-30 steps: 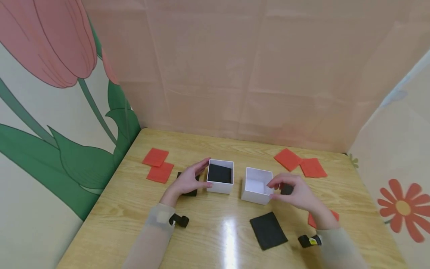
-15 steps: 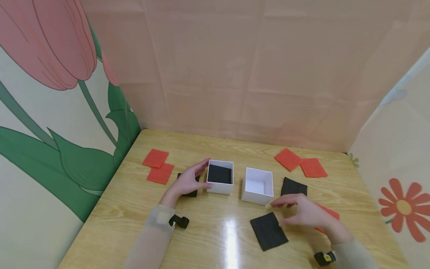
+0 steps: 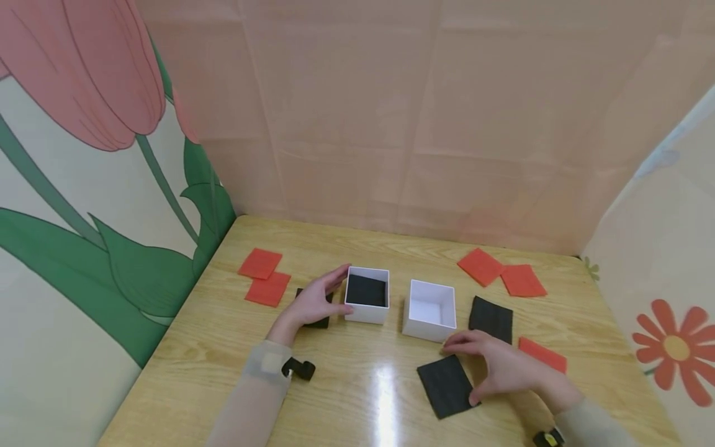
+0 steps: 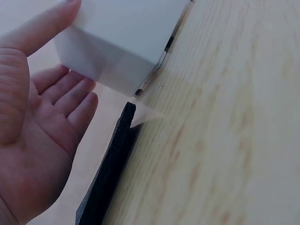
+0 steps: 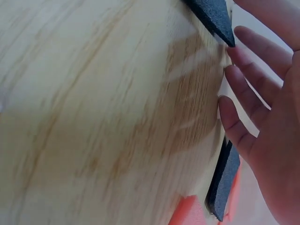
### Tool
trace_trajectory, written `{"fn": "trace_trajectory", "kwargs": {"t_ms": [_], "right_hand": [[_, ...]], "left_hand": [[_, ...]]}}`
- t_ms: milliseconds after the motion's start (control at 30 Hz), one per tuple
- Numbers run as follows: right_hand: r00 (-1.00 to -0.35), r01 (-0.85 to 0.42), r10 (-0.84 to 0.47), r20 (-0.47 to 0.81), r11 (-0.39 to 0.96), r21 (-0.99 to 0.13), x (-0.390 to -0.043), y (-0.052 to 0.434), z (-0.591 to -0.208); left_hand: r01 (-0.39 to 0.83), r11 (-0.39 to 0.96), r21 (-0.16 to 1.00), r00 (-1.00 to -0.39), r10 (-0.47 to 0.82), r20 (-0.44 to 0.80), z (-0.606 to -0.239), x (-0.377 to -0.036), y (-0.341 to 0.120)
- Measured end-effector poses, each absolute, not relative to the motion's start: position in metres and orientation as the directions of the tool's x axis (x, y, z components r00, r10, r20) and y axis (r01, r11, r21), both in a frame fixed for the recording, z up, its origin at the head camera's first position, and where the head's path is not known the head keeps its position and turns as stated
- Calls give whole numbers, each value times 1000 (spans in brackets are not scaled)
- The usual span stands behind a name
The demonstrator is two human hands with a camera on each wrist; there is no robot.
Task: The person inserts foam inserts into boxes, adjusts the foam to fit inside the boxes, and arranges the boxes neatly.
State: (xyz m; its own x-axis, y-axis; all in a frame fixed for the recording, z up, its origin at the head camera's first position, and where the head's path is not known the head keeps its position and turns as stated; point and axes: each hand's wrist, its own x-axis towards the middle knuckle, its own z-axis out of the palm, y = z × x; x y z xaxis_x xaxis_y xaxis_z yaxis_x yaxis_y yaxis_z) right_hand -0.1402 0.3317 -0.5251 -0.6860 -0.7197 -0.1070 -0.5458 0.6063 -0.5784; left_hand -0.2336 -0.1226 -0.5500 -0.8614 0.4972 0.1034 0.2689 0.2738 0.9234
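Head view, nearest first: my right hand is at the right edge of a black square on the wood-grain tabletop, thumb and fingers spread well apart and gripping nothing; I cannot tell whether they touch the square. My left hand has its fingers fairly straight, the thumb against the near wall of a white box and the others along its left side. A black piece sits inside that box, and a 2nd black square is partly hidden under my left hand. Just right stands a 2nd white box. Beyond my right hand lie a red piece and a 3rd black square. Farther off, 2 red squares lie at left and 2 more red squares at right, before a pinkish cloth backdrop.
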Motion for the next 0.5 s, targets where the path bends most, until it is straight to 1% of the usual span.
{"fn": "trace_trajectory", "kwargs": {"t_ms": [200,500], "right_hand": [[-647,-615,-761,-59,566,-549,-137,331,-527],[-656,-669,-755,-7,585,-458,-132,325,-533]], "left_hand": [[265,284,921,-869,485,100,-550,-232,-122],[266,281,922,-867,488,101,-551,-233,-122]]}}
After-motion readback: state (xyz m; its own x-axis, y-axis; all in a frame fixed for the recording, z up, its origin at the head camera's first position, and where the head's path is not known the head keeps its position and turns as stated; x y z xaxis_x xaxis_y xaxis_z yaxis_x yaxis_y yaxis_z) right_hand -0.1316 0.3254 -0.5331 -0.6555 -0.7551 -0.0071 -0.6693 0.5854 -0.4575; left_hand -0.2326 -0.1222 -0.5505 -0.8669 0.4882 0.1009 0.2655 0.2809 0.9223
